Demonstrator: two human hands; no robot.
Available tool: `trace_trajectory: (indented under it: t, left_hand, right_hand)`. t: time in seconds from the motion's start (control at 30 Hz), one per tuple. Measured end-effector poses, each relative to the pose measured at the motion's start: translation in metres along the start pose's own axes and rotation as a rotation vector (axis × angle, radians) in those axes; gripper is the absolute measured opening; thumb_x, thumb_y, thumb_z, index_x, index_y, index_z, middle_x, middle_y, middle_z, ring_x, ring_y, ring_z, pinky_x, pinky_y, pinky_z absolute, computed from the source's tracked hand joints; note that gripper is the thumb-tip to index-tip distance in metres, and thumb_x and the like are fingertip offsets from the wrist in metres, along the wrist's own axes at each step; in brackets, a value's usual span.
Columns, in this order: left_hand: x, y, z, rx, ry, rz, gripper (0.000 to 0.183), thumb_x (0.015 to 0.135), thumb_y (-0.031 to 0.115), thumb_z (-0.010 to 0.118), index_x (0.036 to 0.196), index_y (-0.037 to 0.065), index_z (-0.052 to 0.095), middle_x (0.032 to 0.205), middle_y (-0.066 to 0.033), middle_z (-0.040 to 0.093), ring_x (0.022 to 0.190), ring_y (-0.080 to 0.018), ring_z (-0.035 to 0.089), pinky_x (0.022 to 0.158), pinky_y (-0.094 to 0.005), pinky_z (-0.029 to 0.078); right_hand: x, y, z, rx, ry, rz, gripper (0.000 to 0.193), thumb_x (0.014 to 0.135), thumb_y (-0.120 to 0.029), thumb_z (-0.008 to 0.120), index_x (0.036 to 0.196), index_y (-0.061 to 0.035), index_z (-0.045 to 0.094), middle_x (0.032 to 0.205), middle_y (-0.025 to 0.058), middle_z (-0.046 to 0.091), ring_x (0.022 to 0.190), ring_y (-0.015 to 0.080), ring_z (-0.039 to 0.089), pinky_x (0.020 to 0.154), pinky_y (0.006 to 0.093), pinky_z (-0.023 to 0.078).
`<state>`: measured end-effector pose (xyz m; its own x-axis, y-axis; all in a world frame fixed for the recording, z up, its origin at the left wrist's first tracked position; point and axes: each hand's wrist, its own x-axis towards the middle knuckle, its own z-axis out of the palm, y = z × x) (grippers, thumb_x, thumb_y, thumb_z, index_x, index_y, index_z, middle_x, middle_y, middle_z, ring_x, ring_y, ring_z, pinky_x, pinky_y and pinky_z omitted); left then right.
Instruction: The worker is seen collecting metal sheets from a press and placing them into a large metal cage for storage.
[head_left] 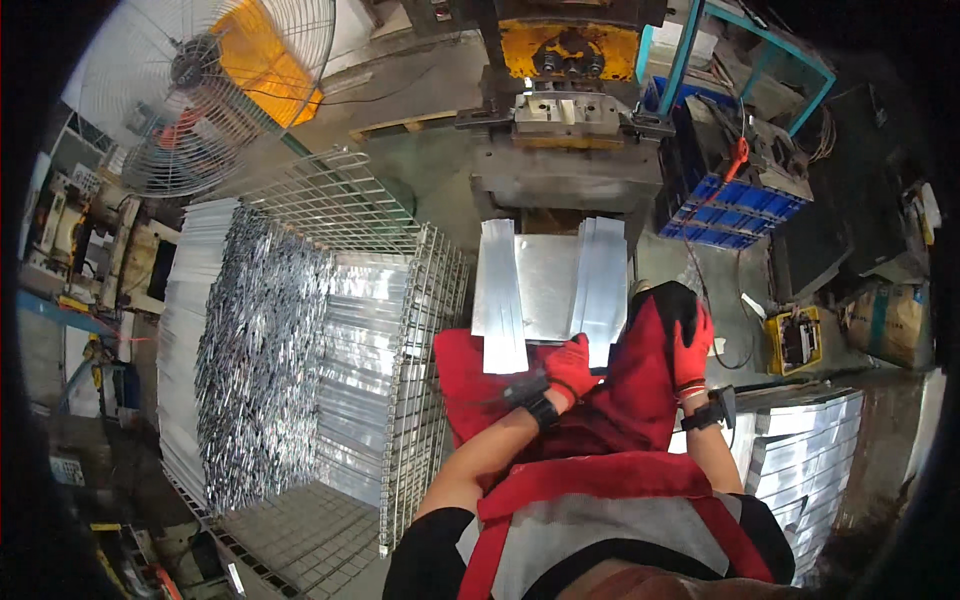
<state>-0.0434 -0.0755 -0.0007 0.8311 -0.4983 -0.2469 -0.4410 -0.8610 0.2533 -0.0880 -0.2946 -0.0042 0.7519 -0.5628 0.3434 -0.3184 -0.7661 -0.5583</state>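
Note:
My left hand (571,369), in a red glove, is closed at the near end of the right-hand stack of flat metal strips (601,285). Its fingertips are hidden, so I cannot tell whether a strip is in its grip. Another stack of metal strips (502,295) lies to the left, its near end reaching past the plate edge. Both stacks rest on a grey metal plate (547,285) in front of my lap. My right hand (692,345), in a red and black glove, lies on my right knee with its fingers stretched out.
Ahead stands a press (567,130) with a yellow upper part. On the left, a wire mesh cage (405,400) holds many stacked metal strips (270,350), with a large fan (195,70) beyond. Blue crates (735,210), a yellow bin (793,340) and more stacked metal (805,465) are at right.

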Motion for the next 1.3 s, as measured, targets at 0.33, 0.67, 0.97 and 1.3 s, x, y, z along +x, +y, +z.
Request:
trace_trajectory:
  t: [0.33, 0.67, 0.97, 1.3]
  left_hand:
    - [0.007, -0.016, 0.045, -0.22, 0.211, 0.062, 0.095, 0.052, 0.055, 0.068, 0.121, -0.002, 0.036, 0.09, -0.0131, 0.056, 0.081, -0.0271, 0.057, 0.064, -0.0397, 0.043]
    - [-0.02, -0.047, 0.051, -0.523, 0.191, -0.008, 0.093, 0.049, 0.055, 0.069, 0.116, -0.003, 0.038, 0.094, -0.0182, 0.056, 0.088, -0.0327, 0.056, 0.071, -0.0406, 0.045]
    - [-0.012, -0.054, -0.001, -0.808, 0.276, -0.017, 0.076, 0.071, 0.053, 0.058, 0.123, 0.001, 0.037, 0.108, -0.0194, 0.054, 0.097, -0.0278, 0.055, 0.078, -0.0366, 0.044]
    - [0.012, -0.028, -0.034, -2.211, -0.865, -0.225, 0.039, 0.085, 0.041, 0.048, 0.117, 0.017, 0.047, 0.089, -0.0067, 0.062, 0.076, -0.0191, 0.061, 0.066, -0.0336, 0.05]
  right_hand:
    - [0.045, -0.057, 0.088, -0.353, -0.893, -0.057, 0.068, 0.066, -0.061, 0.056, 0.096, 0.0003, 0.057, 0.095, 0.0231, 0.058, 0.094, 0.0373, 0.054, 0.077, 0.0428, 0.043]
    - [0.025, -0.103, 0.085, -0.559, -0.828, -0.201, 0.058, 0.067, -0.053, 0.058, 0.088, 0.0011, 0.059, 0.095, 0.0211, 0.058, 0.094, 0.0365, 0.053, 0.08, 0.042, 0.04]
    - [0.046, -0.053, 0.08, 0.369, -0.529, 0.055, 0.044, 0.075, -0.023, 0.066, 0.107, 0.0045, 0.052, 0.105, 0.0172, 0.058, 0.095, 0.0264, 0.056, 0.082, 0.031, 0.041]
    - [0.085, -0.111, 0.063, 0.64, -0.476, 0.236, 0.03, 0.075, -0.023, 0.062, 0.064, -0.0039, 0.042, 0.054, -0.0026, 0.039, 0.048, 0.009, 0.037, 0.044, 0.0276, 0.034]
